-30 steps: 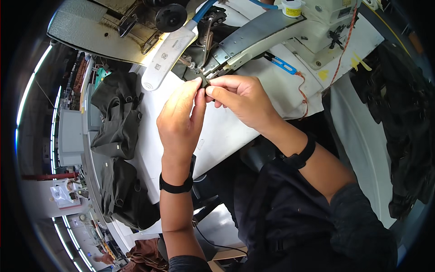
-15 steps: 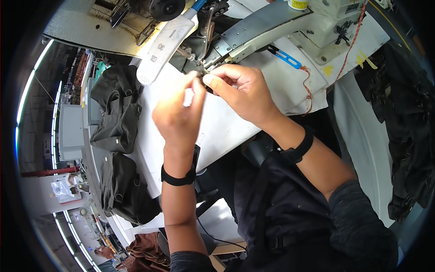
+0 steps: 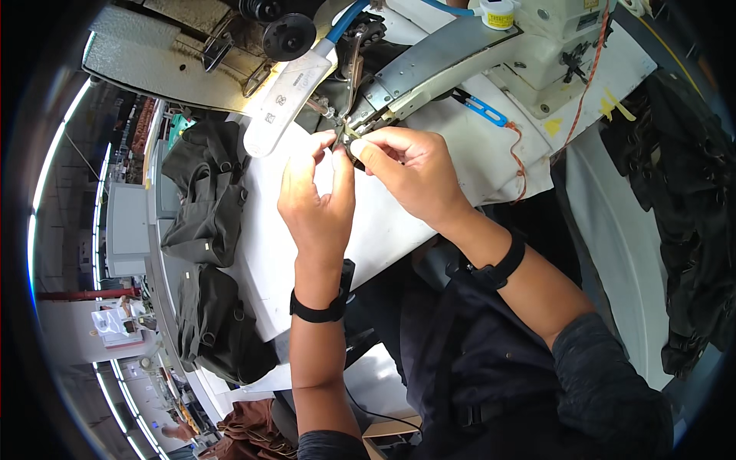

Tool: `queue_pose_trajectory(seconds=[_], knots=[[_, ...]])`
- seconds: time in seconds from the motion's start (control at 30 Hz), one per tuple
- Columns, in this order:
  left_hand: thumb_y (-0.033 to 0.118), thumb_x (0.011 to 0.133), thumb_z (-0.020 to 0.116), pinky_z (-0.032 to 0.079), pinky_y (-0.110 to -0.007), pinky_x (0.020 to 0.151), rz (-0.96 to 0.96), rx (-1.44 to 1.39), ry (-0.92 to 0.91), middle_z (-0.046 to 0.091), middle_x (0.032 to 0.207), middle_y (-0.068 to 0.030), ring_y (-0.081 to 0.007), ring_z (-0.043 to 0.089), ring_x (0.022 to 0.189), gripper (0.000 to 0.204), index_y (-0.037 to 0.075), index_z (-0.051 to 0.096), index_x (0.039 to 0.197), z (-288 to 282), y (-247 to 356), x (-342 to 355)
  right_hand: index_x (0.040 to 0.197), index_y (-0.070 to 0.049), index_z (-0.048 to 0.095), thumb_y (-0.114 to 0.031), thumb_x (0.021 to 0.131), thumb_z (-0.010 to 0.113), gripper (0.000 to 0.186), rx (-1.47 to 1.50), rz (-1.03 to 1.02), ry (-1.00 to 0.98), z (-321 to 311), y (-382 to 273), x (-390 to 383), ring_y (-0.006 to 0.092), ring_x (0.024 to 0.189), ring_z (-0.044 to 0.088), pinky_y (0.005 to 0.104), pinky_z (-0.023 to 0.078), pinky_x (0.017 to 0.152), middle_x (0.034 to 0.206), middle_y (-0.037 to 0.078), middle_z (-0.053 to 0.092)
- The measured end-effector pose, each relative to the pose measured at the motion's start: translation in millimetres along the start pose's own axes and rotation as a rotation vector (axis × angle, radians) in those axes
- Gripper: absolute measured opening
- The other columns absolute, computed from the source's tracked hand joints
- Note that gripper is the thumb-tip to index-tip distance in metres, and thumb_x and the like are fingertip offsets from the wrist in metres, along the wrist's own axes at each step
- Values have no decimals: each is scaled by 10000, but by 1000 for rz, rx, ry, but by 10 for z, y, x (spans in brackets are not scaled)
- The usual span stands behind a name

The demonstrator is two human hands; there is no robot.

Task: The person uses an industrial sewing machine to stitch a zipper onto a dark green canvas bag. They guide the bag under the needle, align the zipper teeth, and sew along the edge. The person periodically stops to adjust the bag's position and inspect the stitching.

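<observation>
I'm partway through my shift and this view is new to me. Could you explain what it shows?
There is no robot here, just a person's two bare hands. The camera sits on their head looking down, and its fisheye lens bends straight edges near the rim.

The right hand pinches a small dark piece close to a sewing machine. The left hand has its fingertips beside that piece; whether they touch it is unclear.

On the white table to the right lie blue-handled snips with an orange cord. Dark bags lie to the left.
</observation>
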State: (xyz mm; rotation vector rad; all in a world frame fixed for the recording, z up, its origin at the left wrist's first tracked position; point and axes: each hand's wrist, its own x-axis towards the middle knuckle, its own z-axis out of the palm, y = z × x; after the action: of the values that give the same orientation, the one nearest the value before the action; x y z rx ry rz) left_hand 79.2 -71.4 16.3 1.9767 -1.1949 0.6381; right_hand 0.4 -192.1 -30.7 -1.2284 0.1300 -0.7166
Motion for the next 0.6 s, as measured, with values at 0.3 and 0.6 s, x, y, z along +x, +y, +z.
queue_pose_trajectory(seconds=[0.3, 0.6], knots=[[-32, 818, 803, 552, -338, 730, 280, 145, 6, 771, 956, -84, -249, 724, 820, 232, 59, 760, 1026, -93, 75, 119, 922, 40, 732, -93, 981, 684, 153, 47, 0, 101, 107, -64, -48, 1, 634, 480, 231, 392, 539, 688, -44, 617], [-10, 877, 764, 537, -350, 712, 218, 202, -103, 767, 918, -75, -255, 694, 759, 172, 48, 765, 1038, -139, 188, 176, 953, 47, 742, -84, 987, 674, 152, 68, 17, 127, 145, -85, -68, 10, 658, 517, 222, 423, 566, 718, -26, 649]])
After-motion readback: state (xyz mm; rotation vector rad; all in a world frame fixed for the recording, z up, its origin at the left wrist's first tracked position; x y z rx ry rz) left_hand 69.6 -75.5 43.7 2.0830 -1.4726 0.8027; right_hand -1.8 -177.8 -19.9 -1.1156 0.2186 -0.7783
